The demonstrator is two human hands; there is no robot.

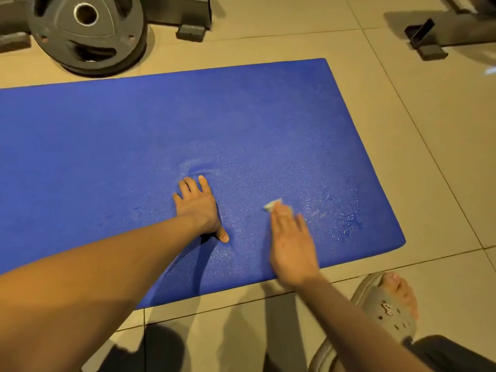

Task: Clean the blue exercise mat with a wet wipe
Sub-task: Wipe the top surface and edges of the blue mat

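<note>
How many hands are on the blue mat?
2. The left hand presses flat on the mat; the right hand, blurred, lies on the wet wipe beside it. None hidden.

The blue mat (241,116) looks like foam, its surface finely pebbled and matt, with a wet sheen and beaded droplets toward its right edge. The wipe (272,205) is a pale, soft cloth-like scrap. The floor tiles (429,130) are smooth and faintly glossy. The weight plate (86,33) looks like dull, matt rubber. The clog (381,307) is matt grey plastic.
</note>
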